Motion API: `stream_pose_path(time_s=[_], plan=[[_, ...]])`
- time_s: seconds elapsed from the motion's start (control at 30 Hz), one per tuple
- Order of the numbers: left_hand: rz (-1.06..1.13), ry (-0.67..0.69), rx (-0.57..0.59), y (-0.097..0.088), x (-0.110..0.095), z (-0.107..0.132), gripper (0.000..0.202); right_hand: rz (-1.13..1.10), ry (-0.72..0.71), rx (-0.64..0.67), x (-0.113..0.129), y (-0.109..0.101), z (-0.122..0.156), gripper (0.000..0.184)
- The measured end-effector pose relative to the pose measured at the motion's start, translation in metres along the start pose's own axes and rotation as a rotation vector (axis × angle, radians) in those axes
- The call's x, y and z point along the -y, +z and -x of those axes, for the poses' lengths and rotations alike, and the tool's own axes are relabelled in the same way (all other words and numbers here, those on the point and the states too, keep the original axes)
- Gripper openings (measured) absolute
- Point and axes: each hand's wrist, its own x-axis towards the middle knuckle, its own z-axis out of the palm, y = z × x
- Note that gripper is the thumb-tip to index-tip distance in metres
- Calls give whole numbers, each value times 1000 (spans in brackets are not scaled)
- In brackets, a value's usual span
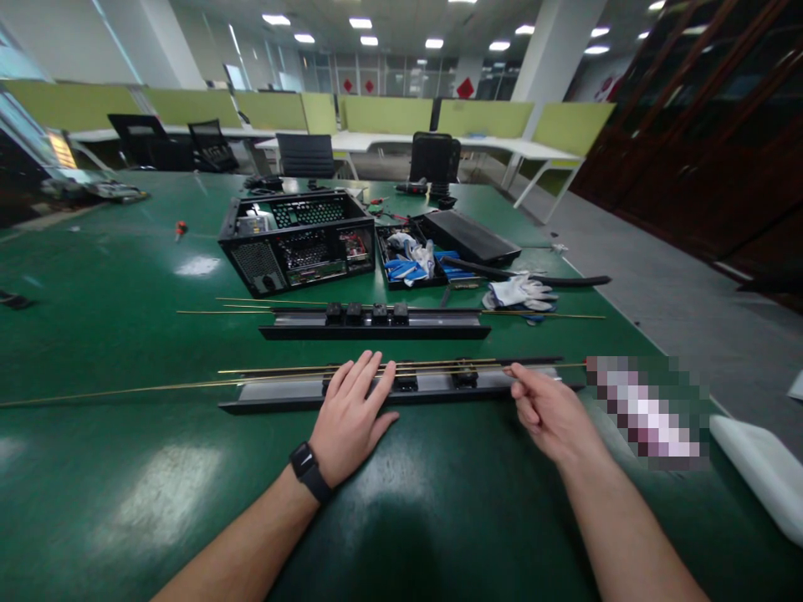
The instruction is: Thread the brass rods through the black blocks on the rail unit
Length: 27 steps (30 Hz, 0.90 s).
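A long black and grey rail (276, 393) with small black blocks lies across the green table (125, 485) just in front of me. Thin brass rods (188, 384) run along its top and stick out to the left. My left hand (351, 418) lies flat on the rail near its middle, fingers stretched out and open, a black watch on the wrist. My right hand (545, 414) is at the rail's right end, fingers curled in a pinch on a brass rod. A second similar rail (376, 322) with several black blocks lies further back.
An open black computer case (294, 241) stands behind the rails. Beside it sit a tray with blue and white gloves (414, 259), a black panel (470, 237), a black hose (552, 280) and white gloves (520, 293). A white object (759, 472) lies at the right edge. Office chairs stand beyond.
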Motion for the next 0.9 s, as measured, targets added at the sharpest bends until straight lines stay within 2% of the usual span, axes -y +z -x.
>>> stream_pose_path(time_s=[0.1,0.27,0.33,0.47,0.53,0.6,0.7,0.77,0.9], plan=[[-3,5,2,0,1,0,66,40,30,25,-2,4,1,39],[13,-1,-17,1,1,0,70,-57,-68,-211,7,-6,-7,29],[16,-2,-19,1,1,1,70,-48,-79,-169,5,-6,-6,34],[10,-4,-9,1,1,1,65,81,-30,39,-6,8,4,46],[6,-3,-3,1,1,1,64,108,-17,71,-8,13,7,47],[4,0,-1,0,1,1,63,69,-19,1,-5,11,5,43],[5,0,-9,0,1,0,63,-27,-54,-197,3,2,-1,33],[4,-2,-13,-1,1,0,63,-53,-93,-231,5,-2,-4,32],[-1,-2,-7,0,0,-1,61,46,-65,-9,-4,3,0,45]])
